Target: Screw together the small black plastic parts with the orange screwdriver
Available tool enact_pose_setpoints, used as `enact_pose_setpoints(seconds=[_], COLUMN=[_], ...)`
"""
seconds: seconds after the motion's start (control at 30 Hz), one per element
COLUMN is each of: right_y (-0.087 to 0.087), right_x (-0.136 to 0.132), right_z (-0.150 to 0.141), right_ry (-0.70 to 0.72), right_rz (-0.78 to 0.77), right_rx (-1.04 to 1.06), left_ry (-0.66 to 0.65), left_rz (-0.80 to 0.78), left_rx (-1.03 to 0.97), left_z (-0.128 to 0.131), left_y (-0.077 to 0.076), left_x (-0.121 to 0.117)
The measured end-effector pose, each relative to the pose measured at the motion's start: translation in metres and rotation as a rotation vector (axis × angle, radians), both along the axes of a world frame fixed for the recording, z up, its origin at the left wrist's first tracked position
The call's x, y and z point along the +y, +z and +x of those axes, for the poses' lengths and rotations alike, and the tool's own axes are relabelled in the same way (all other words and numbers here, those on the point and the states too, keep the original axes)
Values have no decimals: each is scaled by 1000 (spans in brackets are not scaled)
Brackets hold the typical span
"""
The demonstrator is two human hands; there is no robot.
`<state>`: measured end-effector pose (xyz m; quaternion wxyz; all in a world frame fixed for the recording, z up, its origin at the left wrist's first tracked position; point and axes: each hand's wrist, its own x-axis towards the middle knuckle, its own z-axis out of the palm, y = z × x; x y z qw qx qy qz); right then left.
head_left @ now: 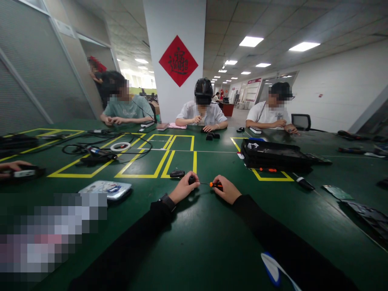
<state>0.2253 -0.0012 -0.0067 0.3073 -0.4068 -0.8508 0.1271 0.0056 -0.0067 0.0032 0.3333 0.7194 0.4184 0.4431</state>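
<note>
My left hand (182,190) is closed around a small black part (191,180), its rounded end showing above the fingers. A screwdriver (216,185) with an orange and black handle lies in my right hand (228,190), gripped between thumb and fingers. Its thin shaft points left and reaches the fingers of my left hand; whether the tip touches the black part I cannot tell. Just beyond my left hand, a short black cylindrical piece (177,174) rests on the green table (194,246).
Yellow tape (139,176) marks rectangles on the table. Black trays (273,152) are stacked at the right, with an orange-handled tool (268,170) before them. Cables and a white ring (120,147) lie left, beyond a pale flat case (106,189). Several people sit around the table.
</note>
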Motion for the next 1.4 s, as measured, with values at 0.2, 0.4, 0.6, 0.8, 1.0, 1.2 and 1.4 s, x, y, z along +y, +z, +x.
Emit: enact_pose_setpoints(seconds=[0.2, 0.4, 0.6, 0.8, 1.0, 1.2, 1.4], right_y=[4, 2, -1, 6, 5, 2, 8], right_x=[1, 2, 1, 0, 1, 1, 1], right_z=[-1, 0, 1, -1, 0, 1, 0], right_ry=[30, 14, 9, 41, 32, 21, 50], right_rz=[38, 22, -11, 10, -12, -50, 13], right_rx=[-8, -7, 34, 17, 5, 42, 8], left_ry=[2, -9, -9, -18, -12, -30, -44], left_rz=[-1, 23, 55, 62, 59, 58, 48], left_rx=[11, 19, 41, 43, 49, 45, 38], left_z=[1, 1, 0, 0, -1, 0, 0], left_y=[0, -4, -5, -5, -4, -3, -3], left_x=[1, 3, 6, 5, 5, 5, 5])
